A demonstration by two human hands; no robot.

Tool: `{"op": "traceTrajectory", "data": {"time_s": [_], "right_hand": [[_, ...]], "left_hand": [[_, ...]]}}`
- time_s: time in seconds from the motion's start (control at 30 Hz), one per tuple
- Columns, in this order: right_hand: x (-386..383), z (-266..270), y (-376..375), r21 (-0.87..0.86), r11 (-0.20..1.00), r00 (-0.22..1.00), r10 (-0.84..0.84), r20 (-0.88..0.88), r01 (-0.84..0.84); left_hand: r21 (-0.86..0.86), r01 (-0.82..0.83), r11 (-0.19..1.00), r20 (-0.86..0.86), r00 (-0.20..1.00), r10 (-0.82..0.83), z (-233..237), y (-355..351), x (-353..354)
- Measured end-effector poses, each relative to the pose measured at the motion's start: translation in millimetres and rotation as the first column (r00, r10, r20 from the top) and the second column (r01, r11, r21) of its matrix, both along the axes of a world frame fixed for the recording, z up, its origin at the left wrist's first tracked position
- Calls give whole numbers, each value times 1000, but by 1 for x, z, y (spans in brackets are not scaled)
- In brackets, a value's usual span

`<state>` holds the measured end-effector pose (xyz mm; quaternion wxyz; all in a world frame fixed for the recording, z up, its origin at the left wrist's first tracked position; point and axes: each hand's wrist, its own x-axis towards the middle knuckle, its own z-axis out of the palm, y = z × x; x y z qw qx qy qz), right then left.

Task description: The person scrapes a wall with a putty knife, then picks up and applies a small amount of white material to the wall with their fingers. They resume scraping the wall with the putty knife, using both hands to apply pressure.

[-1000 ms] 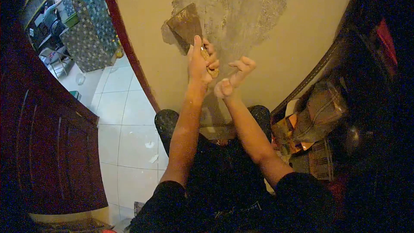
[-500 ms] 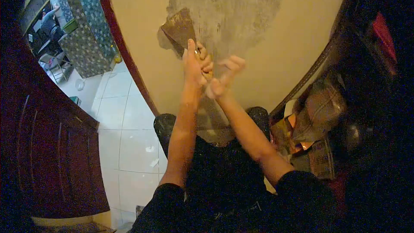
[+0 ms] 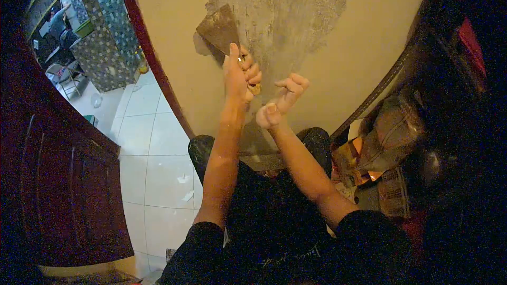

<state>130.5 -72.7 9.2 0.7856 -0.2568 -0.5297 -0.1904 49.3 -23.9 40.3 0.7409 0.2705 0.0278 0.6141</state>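
Note:
My left hand [image 3: 242, 76] is closed around the yellowish handle of a wide scraper, thumb stretched up along it. The scraper's broad, stained blade [image 3: 219, 30] points up and left, over the left edge of a rough grey patch [image 3: 280, 16] on the cream wall [image 3: 174, 42]. Whether the blade touches the wall cannot be told. To the right of the handle and a little lower, my right hand [image 3: 283, 100] is empty, with its fingers half curled and the thumb apart from them.
A dark panelled door [image 3: 74, 190] stands at the left beside white floor tiles [image 3: 169, 179]. Bags and packaging [image 3: 393, 132] lie at the right near my knee. Far back at the upper left are a person [image 3: 59, 18], a folding chair [image 3: 66, 76] and a mosaic-tiled partition [image 3: 105, 55].
My right hand has moved slightly right, away from the handle and my left hand. The left hand and scraper are almost in the same place, the blade tilted slightly differently.

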Motion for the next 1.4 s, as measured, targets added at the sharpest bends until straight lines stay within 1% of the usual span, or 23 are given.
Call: {"op": "traceTrajectory", "data": {"time_s": [0.13, 0.2, 0.3, 0.33, 0.4, 0.53, 0.6, 0.63, 0.7, 0.73, 0.8, 0.83, 0.93, 1.0, 1.03, 1.07, 1.1, 1.13, 1.2, 1.3, 1.33, 1.37, 1.4], "right_hand": [[1, -22, 18, -97, 992, 997, 83, 8, -82], [4, -23, 28, -76, 996, 993, -37, 115, 46], [1, -25, 40, -68, 994, 987, -72, 141, 82], [-4, -19, 40, -69, 994, 988, -72, 140, 83], [-11, -2, 33, -58, 998, 991, 10, 134, -2], [3, -7, 25, -107, 994, 991, -2, 133, 16], [7, -4, 16, 25, 999, 998, 39, -51, -38], [6, 0, 17, 30, 999, 998, 44, -46, -43], [6, 4, 18, -3, 997, 997, -72, -11, 72], [4, 5, 21, -7, 997, 997, -77, -11, 77], [-1, 11, 30, -94, 993, 994, -61, 86, 69], [2, 13, 30, -83, 994, 994, -61, 88, 68], [2, 9, 14, -65, 993, 995, -98, 13, 98], [-2, 15, 15, -68, 995, 992, -84, -90, 78], [4, 13, 18, -72, 994, 992, -90, -91, 84], [14, 9, 21, -115, 981, 983, -140, 116, 154], [20, 6, 26, -133, 966, 932, -170, 320, 222], [19, 10, 27, -114, 969, 931, -174, 320, 220], [8, 8, 19, -37, 995, 995, -96, -20, 95], [-2, 4, 29, -48, 991, 992, -126, -13, 125], [-10, 17, 17, -60, 989, 991, -136, -15, 135], [-25, 46, -5, -343, 939, 992, -16, -123, -27], [-33, 66, -14, -559, 801, 963, 80, -258, -216]], "left_hand": [[-77, 84, 993, -15, 996, -85, -13, 4, 5], [-37, -42, 998, -81, 996, 39, -10, -2, 6], [-9, -11, 1000, -62, 998, 10, -13, 3, 6], [-11, -10, 1000, -63, 998, 10, -10, 3, 4], [-30, -112, 993, -126, 986, 108, -2, 2, 2], [-12, -55, 998, -62, 997, 55, -1, 2, 2], [-9, -24, 1000, -19, 1000, 24, 2, 1, 3], [-4, -30, 1000, -14, 999, 30, 4, 2, 3], [39, -31, 999, -2, 1000, 31, 1, 0, 4], [35, -26, 999, -3, 1000, 26, -2, 2, 5], [28, -62, 998, -63, 996, 63, -1, 11, 5], [38, -63, 997, -59, 996, 65, 2, 13, 7], [-30, -40, 999, 9, 999, 40, -2, 2, 6], [15, -18, 1000, 21, 1000, 17, 3, -1, 7], [11, -12, 1000, 19, 1000, 12, 2, 0, 8], [-4, -75, 997, -45, 996, 75, 0, 1, 9], [-2, -143, 990, -106, 984, 142, 1, 5, 9], [18, -146, 989, -100, 984, 147, 3, 7, 10], [31, 8, 999, 65, 998, -10, 0, 4, 9], [25, -45, 999, -11, 999, 45, -3, 11, 9], [14, -35, 999, -15, 999, 36, -2, 13, 10], [-26, -100, 995, -30, 995, 99, -1, 12, 5], [-46, -172, 984, -40, 985, 171, 5, 15, 0]]}}
